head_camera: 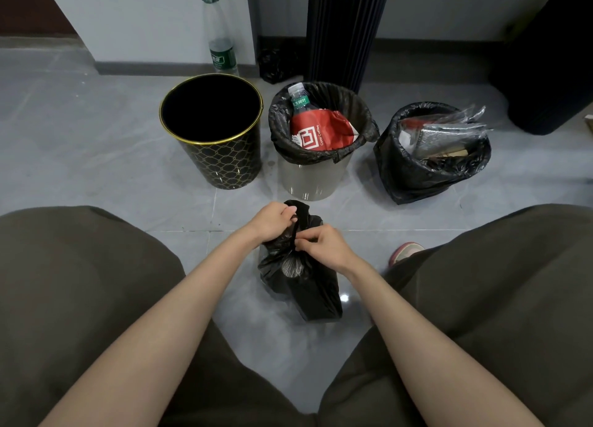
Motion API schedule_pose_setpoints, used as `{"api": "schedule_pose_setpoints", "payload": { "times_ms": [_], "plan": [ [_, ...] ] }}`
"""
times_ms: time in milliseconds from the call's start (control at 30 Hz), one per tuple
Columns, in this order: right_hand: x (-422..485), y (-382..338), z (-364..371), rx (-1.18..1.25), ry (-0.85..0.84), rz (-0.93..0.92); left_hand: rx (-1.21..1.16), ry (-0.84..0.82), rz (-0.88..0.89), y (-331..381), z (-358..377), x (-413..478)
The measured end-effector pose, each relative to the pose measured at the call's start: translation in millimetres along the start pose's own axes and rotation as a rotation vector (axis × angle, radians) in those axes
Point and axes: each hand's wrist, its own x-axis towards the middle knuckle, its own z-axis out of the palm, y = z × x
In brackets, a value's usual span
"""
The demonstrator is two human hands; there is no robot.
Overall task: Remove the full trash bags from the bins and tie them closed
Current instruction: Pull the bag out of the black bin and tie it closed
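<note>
The small black plastic trash bag (308, 291) you are tying is thin, soft film. It looks light, slack and slippery, and it would likely tear if one strip were hauled too hard. Take it only by the gathered neck, close above the bulge, and pull the two ends evenly. The body gives nothing firm to grip.

It stands on the grey tiled floor (128, 176) between your knees, glossy and creased. Its top is bunched into a narrow twist, with a pale patch where the film stretches thin.

Your left hand (272, 222) has its fingers (286, 214) curled round the upper tail of that neck. Your right hand (324, 247) pinches the twist just below it, so both hold the bag.

Beyond, on the far left, the black metal bin with gold lattice (221, 157) stands unlined. Just right of it, the translucent plastic bin (313, 179) has its black liner (279, 128) folded over the rim, with a red paper bag (321, 131) and a bottle inside. Far right, a loose black bag of clear wrappers (414, 173) sits open on the floor, untied.
</note>
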Motion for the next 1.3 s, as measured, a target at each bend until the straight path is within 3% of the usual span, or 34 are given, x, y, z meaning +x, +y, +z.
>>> {"api": "schedule_pose_setpoints", "payload": {
  "times_ms": [100, 200, 333, 433, 533, 633, 733, 833, 967, 1100, 1200, 1300],
  "plan": [
    [0.8, 0.0, -2.4, 0.049, -0.035, 0.031, -0.092, 0.097, 0.029, -1.7, 9.0, 1.7],
    [-1.6, -0.4, -5.2, 0.107, 0.031, 0.082, -0.124, 0.08, 0.042, -6.2, 13.8, 3.5],
    [-2.0, 0.2, -11.1, 0.279, 0.069, 0.184, 0.151, 0.041, 0.063, -20.5, 7.0, 3.5],
    [-2.4, -5.3, -13.2, 0.41, 0.055, 0.253, 0.281, 0.125, 0.171, -24.3, 5.1, -3.4],
    [1.6, -8.3, -16.5, 0.536, 0.05, 0.449, 0.331, 0.193, 0.21, -19.7, 2.2, -10.6],
    [6.7, -4.9, -18.9, 0.649, -0.08, 0.704, 0.339, 0.121, 0.179, -19.4, -1.3, -11.9],
    [7.6, -1.0, -17.9, 0.737, -0.102, 0.789, 0.349, 0.023, 0.109, -25.9, -3.3, -11.1],
    [8.6, -2.0, -17.0, 0.655, -0.107, 0.716, 0.37, -0.043, 0.05, -36.8, -0.1, -10.7],
    [11.7, -3.2, -20.0, 0.406, 0.02, 0.415, 0.333, -0.107, 0.029, -43.8, 3.6, -9.0],
    [10.0, -4.7, -23.8, 0.104, 0.023, 0.196, 0.303, -0.23, 0.039, -46.4, -6.1, -8.8],
    [8.5, -2.1, -25.8, -0.103, 0.016, 0.064, 0.23, -0.184, 0.073, -42.9, -14.8, -5.3],
    [5.1, -4.6, -28.1, -0.259, 0.021, -0.046, 0.377, -0.073, 0.244, -38.0, -14.7, 5.0]
  ]
}}
